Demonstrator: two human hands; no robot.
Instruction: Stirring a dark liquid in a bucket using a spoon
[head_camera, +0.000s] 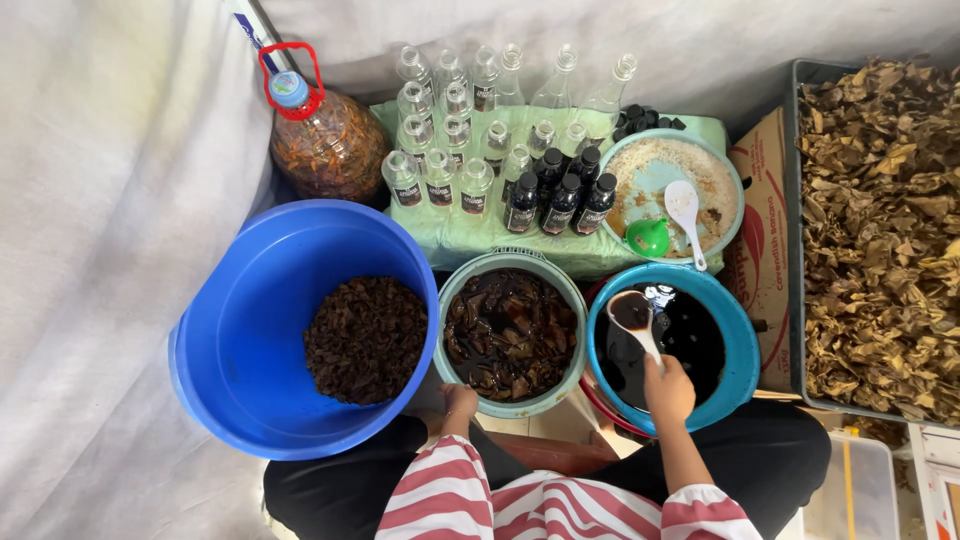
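Observation:
My right hand (668, 388) grips the handle of a white ladle (633, 313) whose scoop holds dark liquid over a blue bowl (738, 330) of dark liquid. My left hand (459, 400) rests on the near rim of a teal bowl (451, 300) filled with wet dark leaves. Behind the bowls, several small bottles stand on a pale green cloth: clear empty ones (440, 180) and several dark filled ones with black caps (560, 200).
A big blue tub (240, 300) with dark dried leaves sits at left. A large plastic bottle (325, 145) with a red handle stands behind it. A light blue bowl (730, 170) holds a white spoon (686, 210) and green funnel (648, 238). A grey crate (794, 200) of dry brown leaves fills the right.

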